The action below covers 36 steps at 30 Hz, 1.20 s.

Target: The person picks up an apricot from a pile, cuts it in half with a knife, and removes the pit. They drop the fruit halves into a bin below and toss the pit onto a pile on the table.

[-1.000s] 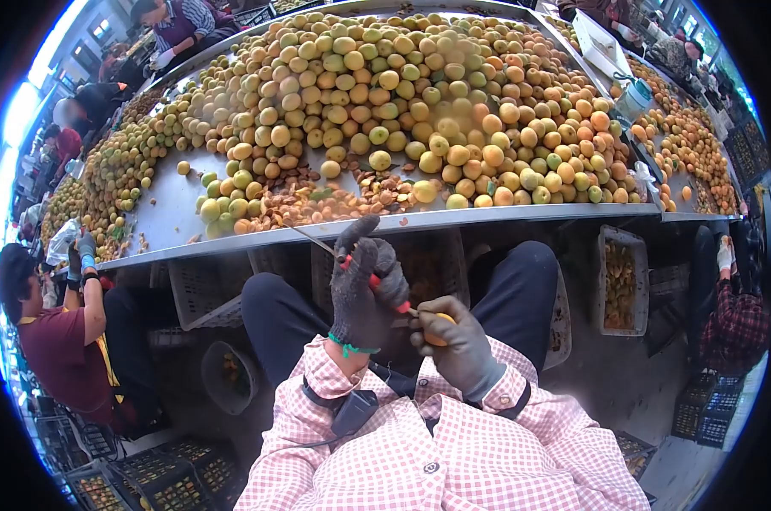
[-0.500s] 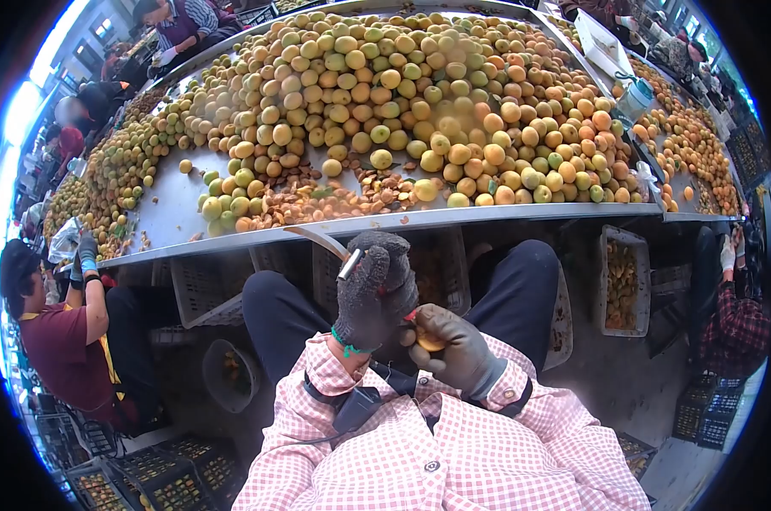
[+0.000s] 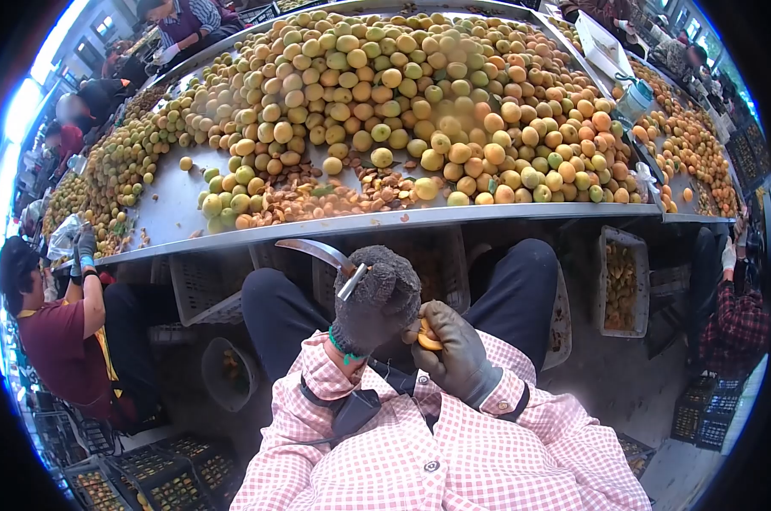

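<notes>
My left hand point(image 3: 375, 294), in a dark knitted glove, is closed around a curved knife point(image 3: 315, 249). Its bare blade points up and to the left, and a short silver metal end sticks out beside the fist. Close by on the right, my right hand point(image 3: 458, 351) wears a grey coated glove. Its thumb and fingers pinch a yellow-orange apricot point(image 3: 429, 339), which looks split apart. The fingers cover part of the fruit. Both hands are above my lap, in front of the table edge.
A metal table point(image 3: 385, 220) carries a large heap of apricots point(image 3: 343, 77), with a pile of split apricot pieces point(image 3: 317, 198) near its front edge. Crates point(image 3: 624, 285) and a bucket point(image 3: 230, 375) stand below. A co-worker point(image 3: 66, 341) sits at the left.
My left fist has turned, so more of the curved blade shows at the upper left. The apricot in my right hand now shows open pieces, and a small red spot between the hands is gone.
</notes>
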### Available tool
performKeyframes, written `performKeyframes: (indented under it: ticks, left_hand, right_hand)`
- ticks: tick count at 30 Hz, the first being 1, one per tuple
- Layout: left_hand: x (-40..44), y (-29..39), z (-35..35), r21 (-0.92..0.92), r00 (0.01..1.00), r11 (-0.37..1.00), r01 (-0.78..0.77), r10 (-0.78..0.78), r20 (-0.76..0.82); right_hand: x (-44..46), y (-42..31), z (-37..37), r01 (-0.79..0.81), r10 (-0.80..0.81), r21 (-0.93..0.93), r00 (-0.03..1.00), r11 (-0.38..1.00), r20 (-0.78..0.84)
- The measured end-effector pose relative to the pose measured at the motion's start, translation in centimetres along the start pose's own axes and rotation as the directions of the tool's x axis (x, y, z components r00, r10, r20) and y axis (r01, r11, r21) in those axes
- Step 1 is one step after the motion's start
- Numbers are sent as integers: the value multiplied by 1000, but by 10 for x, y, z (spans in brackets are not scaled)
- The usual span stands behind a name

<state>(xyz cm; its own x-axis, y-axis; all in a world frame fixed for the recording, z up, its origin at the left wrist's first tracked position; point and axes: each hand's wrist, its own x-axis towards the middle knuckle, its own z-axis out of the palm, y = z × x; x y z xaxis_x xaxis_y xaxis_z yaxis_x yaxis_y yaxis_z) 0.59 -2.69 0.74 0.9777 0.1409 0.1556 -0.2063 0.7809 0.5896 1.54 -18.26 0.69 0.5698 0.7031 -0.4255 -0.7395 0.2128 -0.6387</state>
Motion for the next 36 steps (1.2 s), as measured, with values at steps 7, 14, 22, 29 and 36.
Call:
performKeyframes:
  ticks: [7,14,22,29,36]
  left_hand:
    - [5,-5,0,-82,997,996,26,-20,80]
    - [5,-5,-7,103,983,979,177,-172,-58]
    - [12,-29,0,689,928,638,-344,343,146]
    - [4,-30,-1,0,969,988,156,-153,-193]
    - [16,-17,3,-148,964,989,15,-54,-260]
  right_hand:
    - [8,13,11,134,-151,-88,964,987,-217]
    - [6,6,2,-32,57,203,992,979,-117]
    - [18,25,8,265,-319,-202,894,943,-314]
    - [24,20,0,308,-350,-175,878,935,-328]
    - [17,8,-8,299,-310,-312,951,902,17]
